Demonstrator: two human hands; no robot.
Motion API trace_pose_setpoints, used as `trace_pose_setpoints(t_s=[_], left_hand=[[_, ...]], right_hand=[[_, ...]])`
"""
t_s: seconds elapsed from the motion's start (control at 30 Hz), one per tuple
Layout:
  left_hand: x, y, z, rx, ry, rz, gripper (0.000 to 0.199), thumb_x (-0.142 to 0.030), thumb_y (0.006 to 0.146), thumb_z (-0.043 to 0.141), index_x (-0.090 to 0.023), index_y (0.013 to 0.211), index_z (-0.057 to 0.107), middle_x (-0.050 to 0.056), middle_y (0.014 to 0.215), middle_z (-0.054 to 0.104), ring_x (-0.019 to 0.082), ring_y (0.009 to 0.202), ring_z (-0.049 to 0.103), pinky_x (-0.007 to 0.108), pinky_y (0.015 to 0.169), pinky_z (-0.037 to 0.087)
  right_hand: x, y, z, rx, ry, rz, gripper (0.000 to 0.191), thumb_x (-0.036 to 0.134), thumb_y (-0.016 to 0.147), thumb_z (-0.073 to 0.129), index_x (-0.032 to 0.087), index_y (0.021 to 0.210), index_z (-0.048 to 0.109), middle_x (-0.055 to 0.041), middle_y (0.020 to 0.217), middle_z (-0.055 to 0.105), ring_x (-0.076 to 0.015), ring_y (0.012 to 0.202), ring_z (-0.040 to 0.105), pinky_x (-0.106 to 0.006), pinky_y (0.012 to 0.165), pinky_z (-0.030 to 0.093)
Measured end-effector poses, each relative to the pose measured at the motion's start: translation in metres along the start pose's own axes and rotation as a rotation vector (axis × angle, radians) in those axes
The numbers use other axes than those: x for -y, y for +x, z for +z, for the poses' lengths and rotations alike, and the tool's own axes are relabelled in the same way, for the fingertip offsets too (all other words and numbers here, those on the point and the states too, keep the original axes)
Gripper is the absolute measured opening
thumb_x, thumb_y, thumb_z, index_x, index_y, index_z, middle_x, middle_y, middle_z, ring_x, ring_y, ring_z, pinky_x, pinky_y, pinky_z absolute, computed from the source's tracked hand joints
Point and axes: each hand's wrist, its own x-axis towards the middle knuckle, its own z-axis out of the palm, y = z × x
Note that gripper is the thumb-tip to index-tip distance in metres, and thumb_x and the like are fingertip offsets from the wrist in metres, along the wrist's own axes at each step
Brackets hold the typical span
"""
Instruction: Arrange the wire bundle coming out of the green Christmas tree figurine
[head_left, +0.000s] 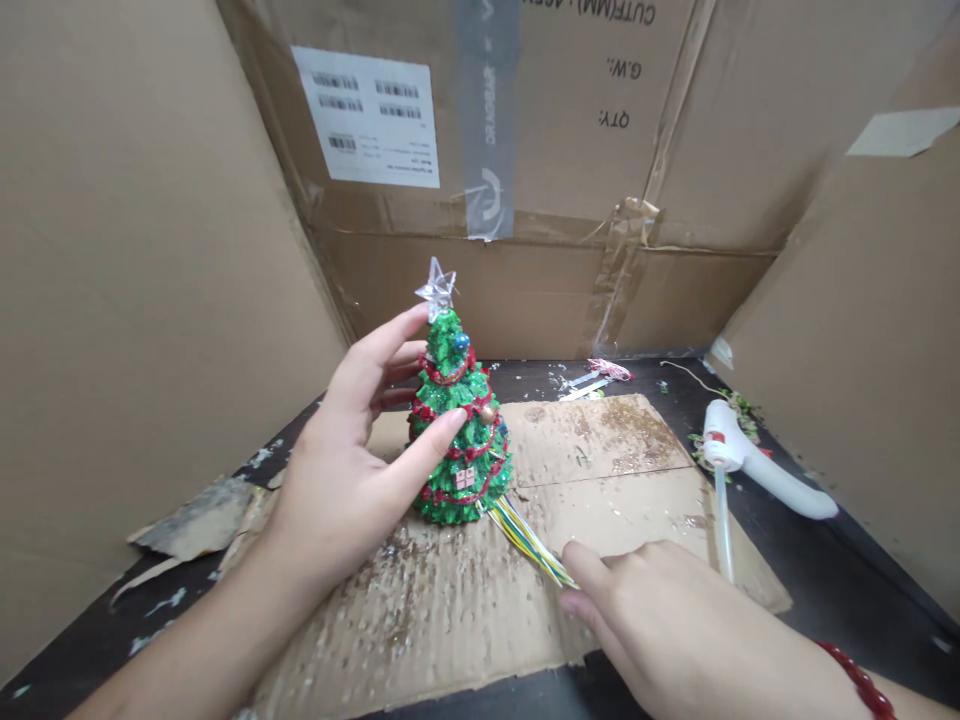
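A small green Christmas tree figurine (465, 440) stands upright on a worn cardboard sheet (450, 610). Red garlands, baubles and a pink gift decorate it, and a clear star (437, 288) tops it. My left hand (360, 420) is wrapped round its left side, thumb across the front and fingers behind. A bundle of thin yellow, green and white wires (529, 540) runs from the tree's lower right toward me. Its near end is pinched in my right hand (637, 600), between thumb and forefinger. Where the wires meet the tree is partly hidden.
On the right lies a white glue gun (772, 475) with a glue stick (723, 520) sticking out. Behind the sheet are red-and-white string scraps (609, 370). Cardboard walls (555, 290) close in the back and sides. A torn cardboard piece (195, 515) lies at left.
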Motion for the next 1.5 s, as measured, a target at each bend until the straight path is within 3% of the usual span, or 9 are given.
trace_pose_setpoints(t_s=[0.23, 0.43, 0.73, 1.03, 1.33, 1.5], left_hand=[[-0.001, -0.002, 0.001, -0.016, 0.04, -0.043, 0.051, -0.043, 0.074, 0.068, -0.038, 0.122, 0.05, -0.002, 0.118, 0.059, 0.018, 0.102, 0.06, 0.043, 0.103, 0.051], [-0.001, -0.002, 0.0, -0.023, 0.07, -0.031, 0.05, -0.043, 0.075, 0.067, -0.04, 0.122, 0.05, -0.004, 0.116, 0.059, 0.015, 0.1, 0.06, 0.038, 0.101, 0.051], [-0.002, -0.002, 0.0, -0.013, 0.078, -0.031, 0.05, -0.044, 0.075, 0.066, -0.037, 0.122, 0.05, -0.003, 0.118, 0.059, 0.016, 0.101, 0.06, 0.039, 0.101, 0.051], [-0.001, -0.002, 0.0, -0.011, 0.09, -0.017, 0.051, -0.044, 0.075, 0.066, -0.037, 0.123, 0.049, -0.002, 0.118, 0.058, 0.016, 0.1, 0.06, 0.039, 0.1, 0.051], [-0.001, -0.002, 0.0, 0.001, 0.091, -0.023, 0.05, -0.044, 0.076, 0.065, -0.038, 0.123, 0.048, -0.003, 0.119, 0.058, 0.015, 0.101, 0.059, 0.038, 0.1, 0.05], [-0.001, -0.003, 0.0, -0.003, 0.094, -0.017, 0.051, -0.044, 0.076, 0.065, -0.038, 0.123, 0.048, -0.003, 0.119, 0.057, 0.016, 0.102, 0.059, 0.039, 0.101, 0.05]], right_hand=[[-0.001, -0.002, 0.002, -0.013, 0.032, 0.009, 0.013, 0.018, 0.091, 0.04, 0.021, 0.082, 0.049, 0.0011, 0.051, 0.056, -0.0174, 0.034, 0.044, -0.03, 0.04, 0.01], [0.0, -0.001, 0.0, -0.007, 0.002, 0.013, 0.014, 0.018, 0.091, 0.039, 0.022, 0.081, 0.049, 0.0012, 0.05, 0.056, -0.018, 0.035, 0.045, -0.03, 0.039, 0.01], [0.003, 0.001, -0.006, 0.041, -0.048, 0.027, 0.02, 0.019, 0.093, 0.038, 0.022, 0.076, 0.048, 0.0004, 0.052, 0.058, -0.0219, 0.037, 0.051, -0.032, 0.038, 0.012], [-0.003, -0.002, -0.001, 0.06, 0.054, 0.016, 0.019, 0.013, 0.09, 0.039, 0.02, 0.077, 0.051, -0.0004, 0.055, 0.059, -0.0183, 0.038, 0.049, -0.031, 0.041, 0.016], [0.002, -0.001, -0.008, 0.128, 0.022, 0.072, 0.023, 0.021, 0.094, 0.037, 0.022, 0.076, 0.052, -0.0004, 0.056, 0.061, -0.0217, 0.041, 0.053, -0.032, 0.041, 0.014], [0.004, 0.0, -0.009, 0.088, -0.032, 0.065, 0.023, 0.023, 0.094, 0.039, 0.022, 0.076, 0.054, -0.0015, 0.054, 0.058, -0.0238, 0.042, 0.054, -0.033, 0.041, 0.013]])
